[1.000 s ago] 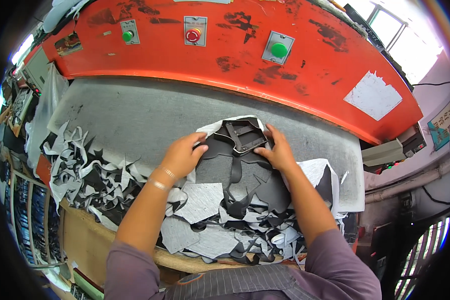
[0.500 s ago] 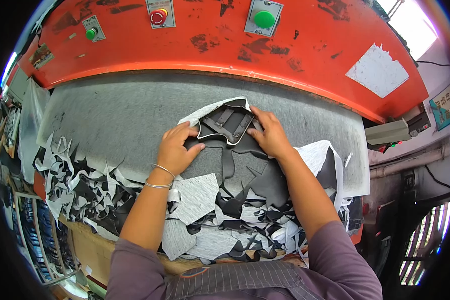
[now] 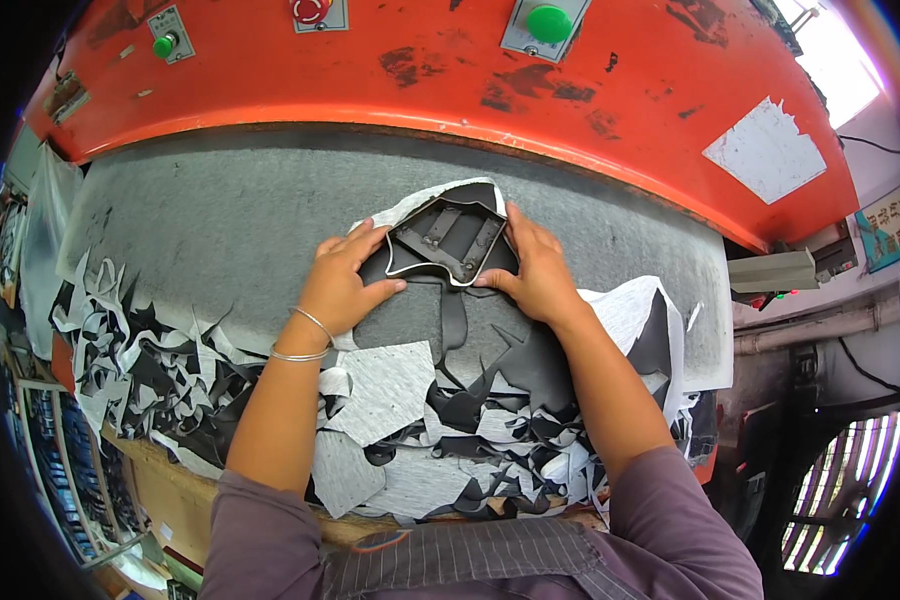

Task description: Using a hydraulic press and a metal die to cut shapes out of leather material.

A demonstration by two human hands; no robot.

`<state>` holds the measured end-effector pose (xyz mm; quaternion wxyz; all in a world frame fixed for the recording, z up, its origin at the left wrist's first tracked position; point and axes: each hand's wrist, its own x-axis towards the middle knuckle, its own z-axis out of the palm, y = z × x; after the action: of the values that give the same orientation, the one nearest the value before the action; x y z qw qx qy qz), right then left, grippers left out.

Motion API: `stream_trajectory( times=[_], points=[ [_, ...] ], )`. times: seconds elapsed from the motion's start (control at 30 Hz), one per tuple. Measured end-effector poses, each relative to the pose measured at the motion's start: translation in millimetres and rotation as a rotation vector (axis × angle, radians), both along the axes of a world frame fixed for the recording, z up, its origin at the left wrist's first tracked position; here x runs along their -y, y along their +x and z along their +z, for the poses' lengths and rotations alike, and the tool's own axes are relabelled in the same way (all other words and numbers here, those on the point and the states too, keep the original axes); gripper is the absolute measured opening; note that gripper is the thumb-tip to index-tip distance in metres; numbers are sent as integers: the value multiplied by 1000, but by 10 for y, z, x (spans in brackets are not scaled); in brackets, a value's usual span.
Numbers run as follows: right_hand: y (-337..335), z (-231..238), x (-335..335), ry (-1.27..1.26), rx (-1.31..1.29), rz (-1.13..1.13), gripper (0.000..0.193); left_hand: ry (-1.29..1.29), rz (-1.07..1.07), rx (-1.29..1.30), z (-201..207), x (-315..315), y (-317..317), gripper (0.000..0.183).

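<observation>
A metal cutting die (image 3: 457, 243) with a pale sharp edge and dark inner braces lies on a dark sheet with white fabric backing (image 3: 425, 203). My left hand (image 3: 342, 282) curves about the die's left corner, fingers at its upper side and thumb below. On the other side, my right hand (image 3: 538, 262) has its fingers along the die's right edge and its thumb at the lower corner. Both hands rest low on the sheet; some fingertips are hidden. Dark cut-out remnants (image 3: 453, 325) of the sheet stretch toward me.
The grey press bed (image 3: 210, 200) runs under a red machine beam (image 3: 440, 90) with green and red buttons. Shredded offcuts (image 3: 160, 365) pile up at the left and near edge. White-backed pieces (image 3: 380, 390) lie before me; another folded sheet (image 3: 625, 310) sits right.
The die has turned slightly, and my left fingers have shifted up along its left side. My right thumb has moved in toward the die's lower corner. The whole view has tilted a little.
</observation>
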<state>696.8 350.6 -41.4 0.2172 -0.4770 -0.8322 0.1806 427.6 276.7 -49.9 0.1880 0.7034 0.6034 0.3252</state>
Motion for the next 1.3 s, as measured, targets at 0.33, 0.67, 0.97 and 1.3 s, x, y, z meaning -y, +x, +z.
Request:
stream_trajectory(
  times=[0.33,0.67,0.97,1.3],
  points=[
    [-19,-26,8,51,77,-33,94,-28,5,35,30,22,-40,67],
    [-104,204,243,0,227,-80,84,12,-52,8,71,155,-98,68],
    [-211,1397,1387,50,-380,-187,60,363,451,370,878,823,-1180,25],
    [-545,2084,1691,241,-706,-247,27,465,368,11,1660,1542,-1826,32]
  ],
)
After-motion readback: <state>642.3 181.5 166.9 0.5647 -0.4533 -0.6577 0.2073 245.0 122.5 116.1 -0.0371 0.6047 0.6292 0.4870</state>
